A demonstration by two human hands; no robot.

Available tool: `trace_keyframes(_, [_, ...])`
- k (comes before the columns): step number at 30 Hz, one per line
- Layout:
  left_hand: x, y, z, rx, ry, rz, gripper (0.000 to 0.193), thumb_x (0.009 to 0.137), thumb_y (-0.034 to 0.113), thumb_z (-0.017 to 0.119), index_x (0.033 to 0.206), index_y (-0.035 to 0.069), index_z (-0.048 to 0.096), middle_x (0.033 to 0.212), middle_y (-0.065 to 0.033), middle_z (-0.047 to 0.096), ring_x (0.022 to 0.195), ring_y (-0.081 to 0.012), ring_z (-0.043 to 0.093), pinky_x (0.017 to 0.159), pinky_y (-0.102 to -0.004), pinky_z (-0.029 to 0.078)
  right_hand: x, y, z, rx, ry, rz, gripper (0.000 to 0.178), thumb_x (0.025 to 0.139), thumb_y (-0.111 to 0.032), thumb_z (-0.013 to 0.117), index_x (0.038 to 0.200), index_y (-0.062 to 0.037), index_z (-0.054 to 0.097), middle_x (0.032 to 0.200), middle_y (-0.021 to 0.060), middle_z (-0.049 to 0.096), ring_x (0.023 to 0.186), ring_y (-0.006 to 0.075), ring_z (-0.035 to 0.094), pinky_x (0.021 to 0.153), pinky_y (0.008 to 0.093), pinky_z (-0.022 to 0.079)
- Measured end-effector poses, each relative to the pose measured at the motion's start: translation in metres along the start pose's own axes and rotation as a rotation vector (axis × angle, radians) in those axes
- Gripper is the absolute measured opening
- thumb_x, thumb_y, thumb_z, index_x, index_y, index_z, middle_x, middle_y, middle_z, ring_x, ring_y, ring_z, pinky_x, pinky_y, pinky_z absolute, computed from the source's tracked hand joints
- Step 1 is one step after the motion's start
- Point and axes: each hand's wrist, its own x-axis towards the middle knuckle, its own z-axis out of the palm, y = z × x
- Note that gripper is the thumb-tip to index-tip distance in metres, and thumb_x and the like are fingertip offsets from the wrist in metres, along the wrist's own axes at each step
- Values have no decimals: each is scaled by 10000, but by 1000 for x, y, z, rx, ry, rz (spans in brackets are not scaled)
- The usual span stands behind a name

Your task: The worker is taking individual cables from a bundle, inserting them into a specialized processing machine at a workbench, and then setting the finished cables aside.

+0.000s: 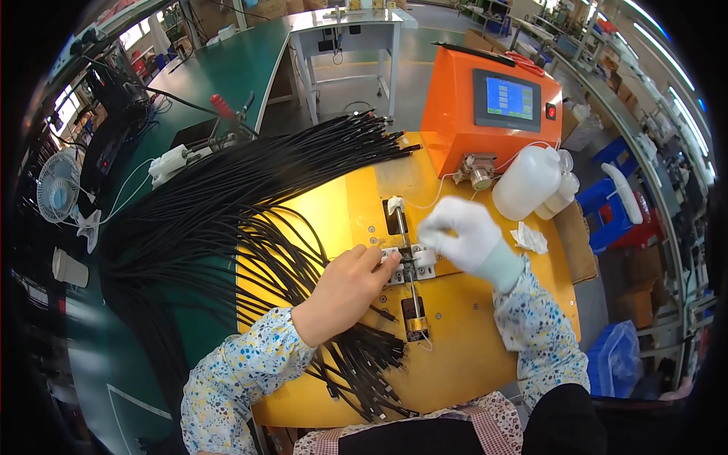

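My bare left hand (349, 284) rests against the left side of a small metal clamping fixture (409, 265). Its fingers are bent and pressed together at the fixture's middle; whatever they hold is hidden. A metal rod (413, 296) runs lengthwise through the fixture, with a white nozzle-like tip (395, 204) at its far end. Just right of the fixture, my right hand (462, 236) in a white glove is raised with curled fingers, and I cannot make out anything in it. Black cables (280, 265) fan out left of my left hand, and a second bunch of cable ends (368, 368) lies nearer me.
The fixture sits on a yellow work plate (470, 349). Behind it stands an orange control box (447, 98) with a screen. White plastic bottles (523, 186) and a crumpled tissue (529, 238) are at the right. A green table (205, 83) holds a small fan (59, 186) and a red-handled toggle clamp (224, 108).
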Motion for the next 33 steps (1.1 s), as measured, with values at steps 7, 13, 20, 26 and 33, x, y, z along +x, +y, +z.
trace_keyframes(7, [1,1,-3,28,0,18,405,763,12,603,1168,22,615,827,-60,499,743,-203,517,671,-307,475,120,13,24,-809,-52,-4,292,805,-186,668,1081,-104,614,1009,113,614,986,302,620,820,406,514])
trace_keyframes(13, [4,2,-2,7,4,22,412,755,9,599,1166,17,620,826,-62,498,746,-203,521,680,-307,477,166,34,38,-920,-254,-59,207,860,-155,590,1048,-84,641,1011,128,645,992,287,649,833,401,531])
trace_keyframes(20, [3,-3,-5,-27,-28,26,402,747,33,602,1148,15,612,850,-72,502,784,-223,530,681,-329,484,164,23,29,-1044,-102,-251,167,840,-105,597,999,-86,645,977,105,678,938,272,656,818,380,536])
trace_keyframes(26, [2,-6,-6,-109,-19,-83,421,736,-6,649,1156,22,630,869,-83,575,788,-238,558,709,-328,487,112,-26,-1,-1042,76,-427,121,787,-71,612,904,-100,603,827,68,620,834,242,644,712,355,523])
trace_keyframes(33, [4,-15,-3,-206,64,-165,201,792,6,644,992,20,633,932,-101,607,884,-280,570,817,-363,468,73,-23,-7,-867,190,-412,216,777,-64,609,989,-100,630,778,63,587,780,263,620,689,372,507])
